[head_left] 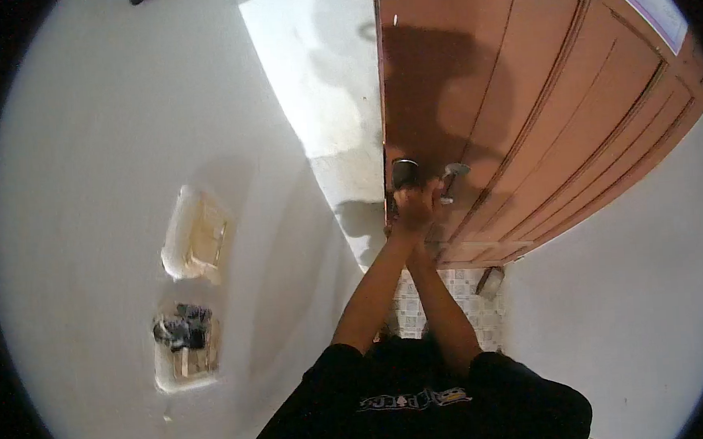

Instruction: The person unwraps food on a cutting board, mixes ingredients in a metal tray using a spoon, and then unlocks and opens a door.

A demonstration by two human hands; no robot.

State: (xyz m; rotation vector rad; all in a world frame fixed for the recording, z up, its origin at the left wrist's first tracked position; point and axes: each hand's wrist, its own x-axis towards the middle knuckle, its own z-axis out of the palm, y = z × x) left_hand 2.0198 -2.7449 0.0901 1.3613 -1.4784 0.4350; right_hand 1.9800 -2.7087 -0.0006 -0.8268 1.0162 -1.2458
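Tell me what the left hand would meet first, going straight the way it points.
Most likely the door, ahead of the left hand; depth is unclear, so they may already be touching.

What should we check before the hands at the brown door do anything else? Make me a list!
1. Hands near the edge of the brown panelled door: ok.
2. Firm grip: cannot tell, the hands overlap.
3. Silver door handle in view: ok, just right of the hands.
4. Tiled floor clear near the door: not ok, a block-like object shows there.
5. What the black item at the lower wall recess is: cannot tell.
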